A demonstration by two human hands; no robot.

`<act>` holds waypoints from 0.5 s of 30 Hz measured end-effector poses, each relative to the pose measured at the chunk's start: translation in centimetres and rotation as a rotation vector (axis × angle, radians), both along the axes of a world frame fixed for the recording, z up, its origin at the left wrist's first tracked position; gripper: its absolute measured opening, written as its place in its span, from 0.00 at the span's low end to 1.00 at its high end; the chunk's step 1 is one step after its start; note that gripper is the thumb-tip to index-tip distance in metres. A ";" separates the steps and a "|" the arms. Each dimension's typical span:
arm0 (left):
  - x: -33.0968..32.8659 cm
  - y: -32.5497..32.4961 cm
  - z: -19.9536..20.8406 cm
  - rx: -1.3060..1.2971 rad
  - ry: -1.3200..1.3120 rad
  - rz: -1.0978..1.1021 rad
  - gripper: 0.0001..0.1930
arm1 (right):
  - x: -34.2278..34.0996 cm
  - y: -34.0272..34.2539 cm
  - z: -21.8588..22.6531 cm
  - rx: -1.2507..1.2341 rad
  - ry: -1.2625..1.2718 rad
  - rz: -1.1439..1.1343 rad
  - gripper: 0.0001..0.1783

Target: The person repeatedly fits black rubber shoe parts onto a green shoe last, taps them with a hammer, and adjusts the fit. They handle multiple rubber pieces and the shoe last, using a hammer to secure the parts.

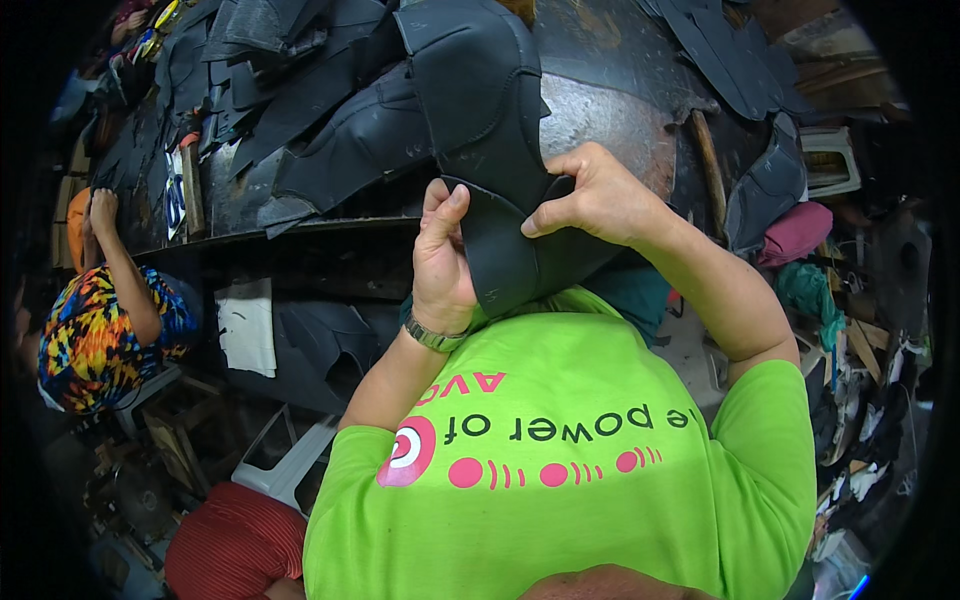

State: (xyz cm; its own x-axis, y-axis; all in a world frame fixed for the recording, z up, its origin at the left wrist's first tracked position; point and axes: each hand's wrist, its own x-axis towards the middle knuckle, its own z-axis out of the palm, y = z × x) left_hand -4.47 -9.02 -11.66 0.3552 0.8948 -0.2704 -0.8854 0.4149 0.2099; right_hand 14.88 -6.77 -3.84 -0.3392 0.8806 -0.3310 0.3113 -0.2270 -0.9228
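A long black sheet piece [480,100] of joined panels, perhaps leather or rubbery fabric, with stitched curved seams, hangs over the table's near edge toward my lap. My left hand [442,265], with a watch on its wrist, is closed on the piece's left edge, thumb up by a curved seam. Opposite it, my right hand [600,205] pinches the right edge at the same seam, thumb on the front face. The fingertips behind the material are hidden. Another stitched black piece [365,145] lies on the table just left of the held one.
Piles of black cut pieces [300,45] cover the dark table's far left. A shiny worn plate [610,125] lies beyond my right hand, beside a wooden handle [708,160]. Another wooden-handled tool [192,190] rests at left. A co-worker in a multicoloured shirt [105,335] sits left.
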 end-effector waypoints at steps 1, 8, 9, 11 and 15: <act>-0.1 0.3 0.1 -0.042 -0.033 -0.043 0.10 | 0.0 0.0 0.0 -0.003 0.000 -0.002 0.17; -1.9 3.2 2.7 0.274 0.500 -0.189 0.23 | 0.7 0.7 0.0 -0.021 -0.206 0.052 0.35; -1.7 3.4 3.1 0.354 0.638 -0.213 0.20 | 0.8 0.9 0.1 -0.034 -0.173 0.062 0.37; -1.2 3.9 3.7 0.475 0.797 -0.221 0.16 | 1.1 1.3 0.5 -0.077 -0.209 0.094 0.42; 0.0 4.8 4.3 0.592 0.891 -0.219 0.12 | 2.0 2.0 1.9 -0.001 -0.390 0.139 0.43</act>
